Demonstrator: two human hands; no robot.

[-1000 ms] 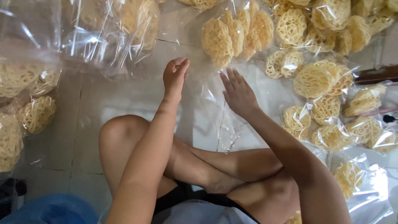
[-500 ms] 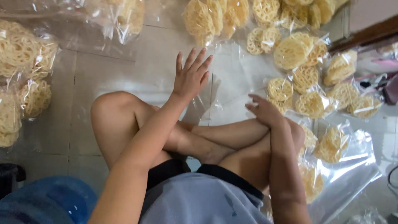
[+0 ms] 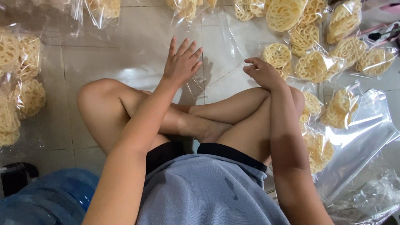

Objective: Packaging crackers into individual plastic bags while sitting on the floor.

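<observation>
The pale tiled floor [image 3: 125, 54] carries everything here, and the person sits cross-legged on it, knees spread, in a grey-blue shirt and dark shorts. To the right lies a loose heap of clear, crinkled plastic bags [image 3: 366, 137], some flat and unfilled. Around them, and along the top edge, sit many clear packets of round yellow lattice crackers [image 3: 316, 64], already filled; more such filled packets [image 3: 21, 83] line the left edge. Judging by this, much of the packing looks done, while the empty bags at the right suggest more remains.

Directly ahead of the knees lies a flat sheet of clear plastic bag [image 3: 216, 62], apparently empty, spread on the floor between the two hands. The left hand [image 3: 181, 62] rests on or just over its left part with the grip released, fingers spread and straight, holding nothing. The right hand [image 3: 262, 73] hovers at the sheet's right side, just beside a filled packet, fingers loosely curled; its grip seems to enclose nothing, though whether the fingertips pinch the plastic's edge I cannot tell. A blue rounded object [image 3: 50, 196] sits at the lower left.
</observation>
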